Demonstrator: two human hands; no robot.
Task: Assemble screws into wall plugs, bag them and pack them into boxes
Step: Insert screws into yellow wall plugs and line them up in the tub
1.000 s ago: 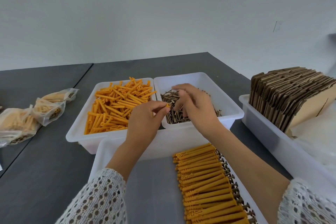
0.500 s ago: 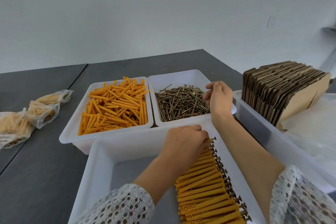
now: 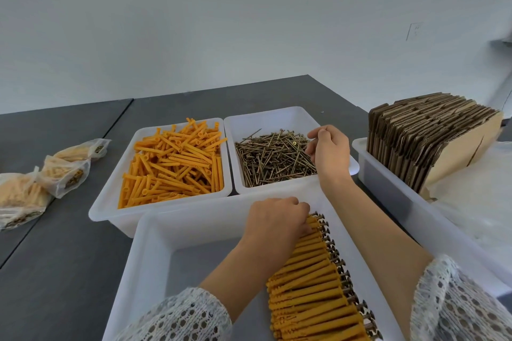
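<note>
- The left hand [image 3: 273,219] is seen knuckles-up at the far end of the row [image 3: 313,282] of assembled plugs in the near tray [image 3: 155,243]. Its fingers are curled down onto the topmost plug of the row; whether that plug is pinched or only pressed cannot be told, since the fingertips are hidden under the hand.
- The right hand [image 3: 329,153] is held over the right edge of the screw pile [image 3: 273,158] in the far right tray [image 3: 279,115]. Its fingers are bent, with thumb and forefinger brought close together; whether a screw is pinched between them cannot be told.
- The row is laid side by side along the right half of the near tray, with dark screw heads pointing right.
- Loose orange plugs [image 3: 174,163] are heaped in the far left tray [image 3: 116,199], which stands just beside the screw tray.
- 3 filled bags [image 3: 50,177] are lying on the grey table [image 3: 61,271] to the left, well apart from the trays.
- Flat cardboard boxes [image 3: 421,135] are stacked on edge in a bin [image 3: 388,194] at the right.
- White lace sleeves [image 3: 182,315] are seen on both forearms.
</note>
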